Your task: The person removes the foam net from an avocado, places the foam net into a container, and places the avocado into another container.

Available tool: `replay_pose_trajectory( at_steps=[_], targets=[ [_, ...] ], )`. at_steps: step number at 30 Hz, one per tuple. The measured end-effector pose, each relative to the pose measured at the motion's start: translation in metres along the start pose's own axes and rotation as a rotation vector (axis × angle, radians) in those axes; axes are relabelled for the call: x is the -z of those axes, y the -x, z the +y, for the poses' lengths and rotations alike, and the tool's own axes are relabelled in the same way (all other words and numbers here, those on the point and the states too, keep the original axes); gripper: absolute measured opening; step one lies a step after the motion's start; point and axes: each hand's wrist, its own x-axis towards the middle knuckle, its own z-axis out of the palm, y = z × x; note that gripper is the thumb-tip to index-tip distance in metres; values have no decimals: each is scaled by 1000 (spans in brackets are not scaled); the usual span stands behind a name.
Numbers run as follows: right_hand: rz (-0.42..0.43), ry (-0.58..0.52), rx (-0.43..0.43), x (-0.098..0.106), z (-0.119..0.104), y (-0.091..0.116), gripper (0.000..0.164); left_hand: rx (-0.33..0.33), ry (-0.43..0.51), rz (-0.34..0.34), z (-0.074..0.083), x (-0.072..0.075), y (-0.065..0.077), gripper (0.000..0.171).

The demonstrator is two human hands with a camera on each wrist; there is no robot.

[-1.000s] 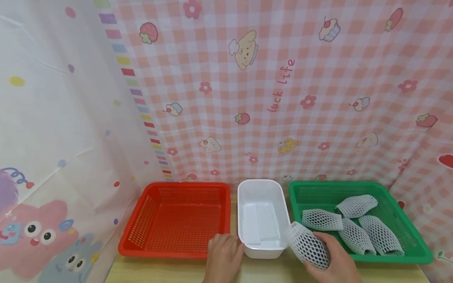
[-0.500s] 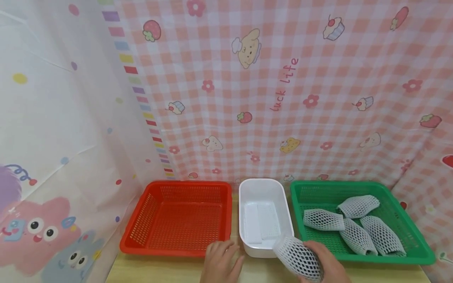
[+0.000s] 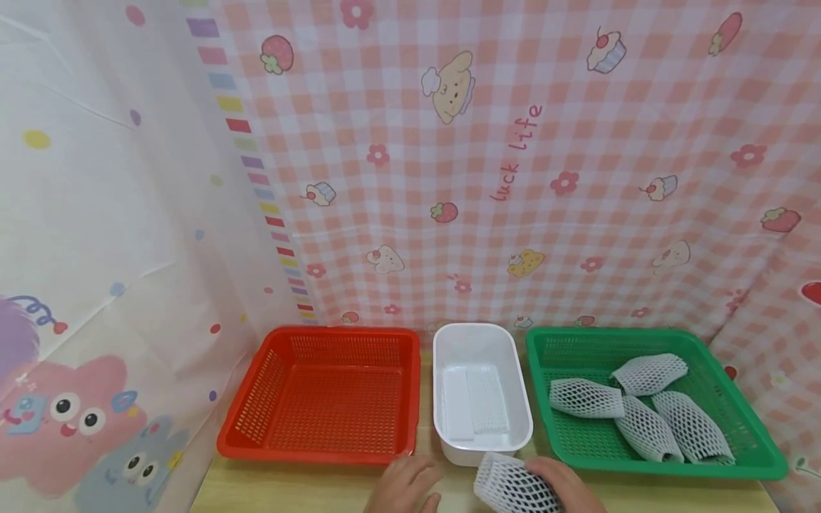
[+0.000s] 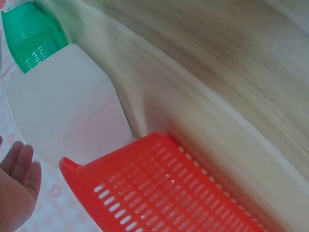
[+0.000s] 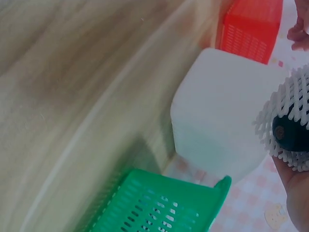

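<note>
In my right hand is a white foam fruit net, held low in front of the white tub. Through the net's end, the right wrist view shows a dark, smooth, rounded fruit with a small brown spot at its tip. Most of that fruit is hidden by the mesh. My left hand holds nothing, its fingers relaxed, close to the near right corner of the red basket. The left wrist view also shows this hand with loosely extended fingers.
On the right, the green basket carries several netted pieces. A flat white piece and a patch of netting lie in the tub. A checked cloth hangs behind the wooden table.
My right hand has brought the netted fruit left and down, from the green basket's near left corner to in front of the tub. The left hand has dropped slightly, its fingers spreading.
</note>
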Motion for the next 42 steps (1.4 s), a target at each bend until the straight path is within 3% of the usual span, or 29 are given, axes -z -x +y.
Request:
replay_pose_trajectory(
  at_steps=[3, 7, 13, 18, 22, 25, 28, 35, 38, 42],
  targets=[
    [-17, -3, -8, -7, 0, 1, 76, -15, 34, -45, 0, -2, 3, 29],
    [-33, -4, 100, -15, 11, 2, 67, 45, 82, -157, 4, -2, 7, 18],
    [-57, 17, 244, -35, 35, 5, 57, 71, 123, -225, 6, -10, 16, 39],
    [-52, -31, 273, -65, 64, 19, 58, 75, 190, -302, 1, -23, 32, 24],
    [-60, -23, 246, -78, 71, 26, 59, 92, 236, -352, 3, -26, 32, 17],
    [-127, -14, 186, -79, 65, 25, 51, 92, 239, -330, 10, -24, 26, 18],
    [-192, -2, 133, -73, 50, 19, 47, 83, 252, -293, 11, -32, 32, 18],
    [-187, 22, 123, -73, 38, 14, 48, 160, 336, -235, 1, -83, 80, 17],
    [-141, 36, 167, -79, 42, 17, 47, 144, 329, -274, 0, -84, 82, 16],
    [-135, 42, 186, -82, 46, 20, 45, 136, 370, -342, 2, -73, 73, 25]
  ],
)
